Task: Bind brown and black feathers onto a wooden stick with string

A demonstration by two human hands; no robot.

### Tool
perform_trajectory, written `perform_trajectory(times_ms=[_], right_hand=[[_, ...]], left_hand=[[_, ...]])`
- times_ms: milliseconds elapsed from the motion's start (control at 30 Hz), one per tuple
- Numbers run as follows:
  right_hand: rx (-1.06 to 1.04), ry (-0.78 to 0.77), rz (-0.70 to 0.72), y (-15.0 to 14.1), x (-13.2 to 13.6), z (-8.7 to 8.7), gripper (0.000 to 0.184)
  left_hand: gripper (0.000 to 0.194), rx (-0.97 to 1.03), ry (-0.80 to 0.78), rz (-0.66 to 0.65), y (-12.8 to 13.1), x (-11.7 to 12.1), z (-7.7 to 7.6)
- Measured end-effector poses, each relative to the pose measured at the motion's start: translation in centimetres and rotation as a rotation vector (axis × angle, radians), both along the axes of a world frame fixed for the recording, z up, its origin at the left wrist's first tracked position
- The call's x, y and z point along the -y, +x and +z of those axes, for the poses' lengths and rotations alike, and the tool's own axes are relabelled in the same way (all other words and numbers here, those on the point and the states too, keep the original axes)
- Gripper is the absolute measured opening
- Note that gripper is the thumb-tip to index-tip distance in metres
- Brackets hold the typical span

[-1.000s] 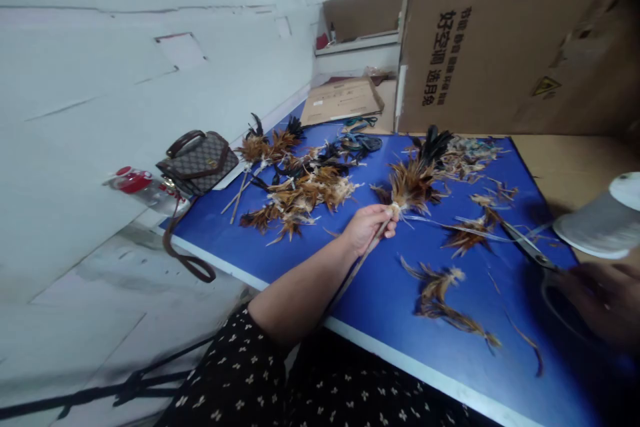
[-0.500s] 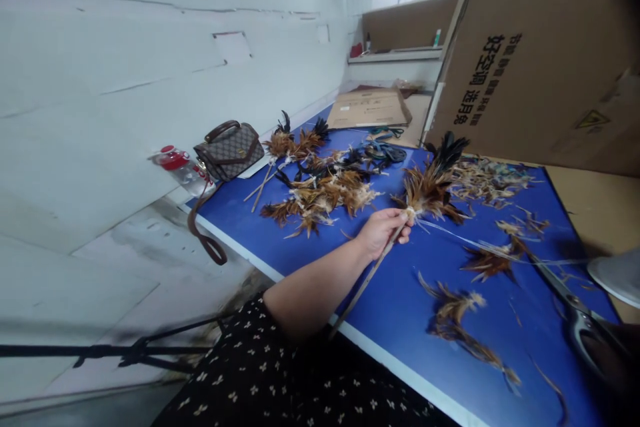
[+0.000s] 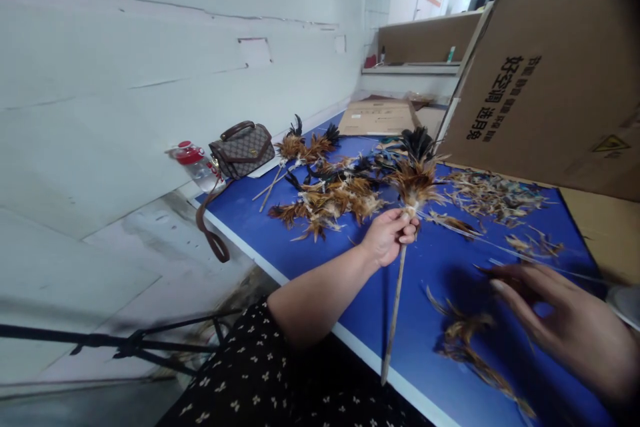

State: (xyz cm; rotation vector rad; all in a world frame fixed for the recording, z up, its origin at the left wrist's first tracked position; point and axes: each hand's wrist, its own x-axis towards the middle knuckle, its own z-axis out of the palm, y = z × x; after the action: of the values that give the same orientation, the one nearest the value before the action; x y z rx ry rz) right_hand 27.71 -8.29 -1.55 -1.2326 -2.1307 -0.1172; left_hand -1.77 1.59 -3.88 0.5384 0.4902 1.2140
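Observation:
My left hand [image 3: 389, 237] is closed around the top of a thin wooden stick [image 3: 395, 313], just under a tuft of brown and black feathers [image 3: 415, 180] bound to it. The stick slants down past the table edge. From the binding, a clear strand [image 3: 500, 248] runs right toward a pale round object [image 3: 626, 303], partly cut off. My right hand [image 3: 555, 313] is over the right of the table, thumb and fingertips close together. A small dark tip shows at its fingers; what it belongs to is unclear. Below lies a curled brown feather strip [image 3: 470, 343].
Feather bunches [image 3: 333, 200] and feathered sticks [image 3: 273, 187] lie on the blue table [image 3: 345, 307]. Loose feathers [image 3: 500, 197] are heaped by a large cardboard box [image 3: 555, 80]. A handbag [image 3: 245, 150] and a bottle [image 3: 197, 163] stand at the left edge.
My right hand has come in from the right, covering where scissors and a brown feather bunch lay. The held stick has turned more upright, its lower end swinging right. The view has shifted slightly.

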Motion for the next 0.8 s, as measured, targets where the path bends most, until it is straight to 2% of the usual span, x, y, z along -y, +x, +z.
perform_trajectory(times_ms=[67,133,267,467,633,800], right_hand=[[-0.113,-0.073,0.049,-3.2,-2.0,0.6,0.031],[-0.196,-0.104,0.038,-6.1,-3.7,0.7,0.034],[-0.32,-0.129,-0.042,-9.6,-5.8,-0.8,0.036],[-0.352,-0.045,-0.097,-9.9,-5.5,-4.2,0.039],[-0.375,-0.198,-0.141,-9.9,-5.0,-5.8,0.039],[-0.396,-0.136,-0.096,-10.5,-4.9,-6.9,0.03]], left_hand=[[0.036,-0.005,-0.002,-0.001,-0.1,0.1,0.2],[0.036,-0.027,0.013,-0.008,-0.3,0.1,0.3],[0.038,-0.096,0.049,-0.078,-0.5,0.2,0.0],[0.039,-0.14,0.031,-0.194,0.3,0.9,-1.1],[0.042,-0.153,0.03,-0.246,0.6,1.3,-1.3],[0.04,-0.182,-0.003,-0.231,0.5,1.1,-1.5]])
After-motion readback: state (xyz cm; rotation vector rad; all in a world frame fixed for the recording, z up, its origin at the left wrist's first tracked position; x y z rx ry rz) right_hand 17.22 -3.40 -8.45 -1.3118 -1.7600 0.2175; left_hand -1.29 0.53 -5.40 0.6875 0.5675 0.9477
